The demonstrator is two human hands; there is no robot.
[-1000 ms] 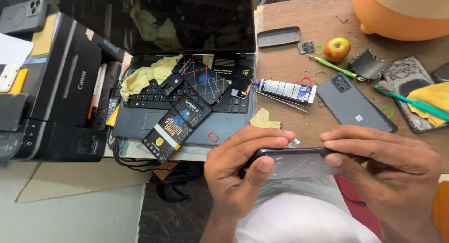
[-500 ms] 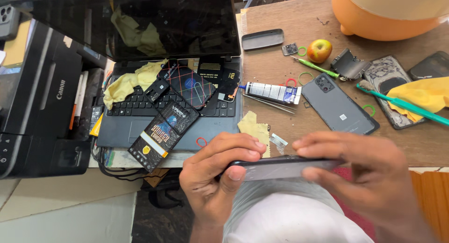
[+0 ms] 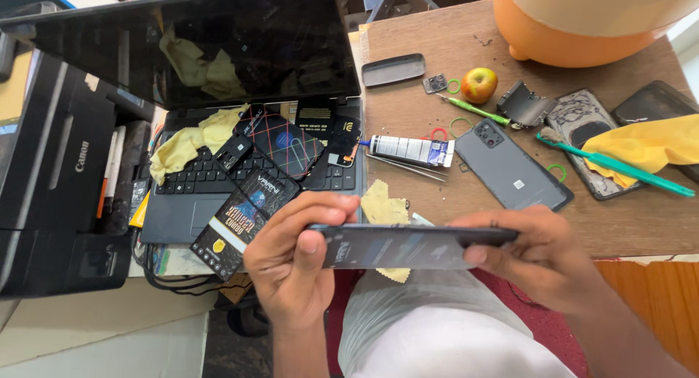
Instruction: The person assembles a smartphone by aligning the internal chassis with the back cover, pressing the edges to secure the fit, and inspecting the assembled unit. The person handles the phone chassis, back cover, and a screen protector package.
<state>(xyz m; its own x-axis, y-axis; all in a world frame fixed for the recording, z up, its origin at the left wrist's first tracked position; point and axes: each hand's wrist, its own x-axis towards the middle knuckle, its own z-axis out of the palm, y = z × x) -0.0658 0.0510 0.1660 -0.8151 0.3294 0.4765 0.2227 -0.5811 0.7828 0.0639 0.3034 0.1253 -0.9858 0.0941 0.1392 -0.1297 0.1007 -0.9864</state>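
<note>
gripping dark phone [image 3: 408,245], left hand [image 3: 295,265], right hand [image 3: 542,258]

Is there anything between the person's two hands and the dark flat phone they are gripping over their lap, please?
Nothing visible. The left hand and the right hand both grip the dark flat phone directly at its two ends, bare fingers on its edges. The yellow cloth scrap lies behind it on the wooden table.

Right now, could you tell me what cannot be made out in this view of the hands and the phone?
- Head view: the phone is seen nearly edge-on, so its face is unreadable.
- Its ends are covered by the left hand and right hand.
- The orange container is cut off by the top edge.
- The laptop keyboard is partly buried under cloths and packets.
</note>
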